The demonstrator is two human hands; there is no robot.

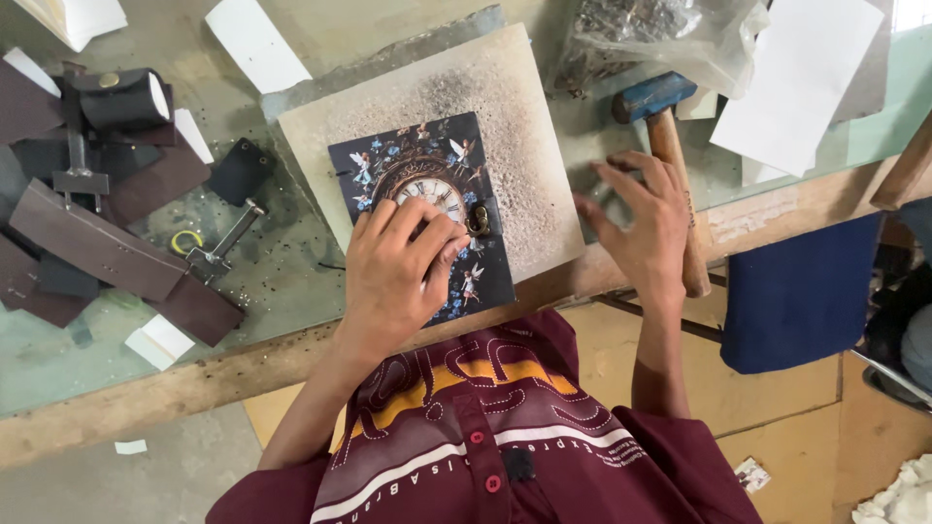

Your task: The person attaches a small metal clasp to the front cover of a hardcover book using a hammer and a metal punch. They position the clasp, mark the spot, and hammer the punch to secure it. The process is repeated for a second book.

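Pressing flat, our left hand [393, 272] hid part of the dark notebook [424, 209]; our right hand [643, 228], fingers spread, touched the hammer [668, 146].

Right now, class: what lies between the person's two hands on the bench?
In the head view, between the left hand on the dark clock-printed cover and the right hand by the hammer lies only the speckled stone slab.

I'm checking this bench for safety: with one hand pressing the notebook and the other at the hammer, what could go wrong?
The left hand lies flat on the dark clock-print notebook, fingers beside its metal clasp; a hammer blow there might catch them. The right hand only rests on the handle, so the hammer could slip when lifted.
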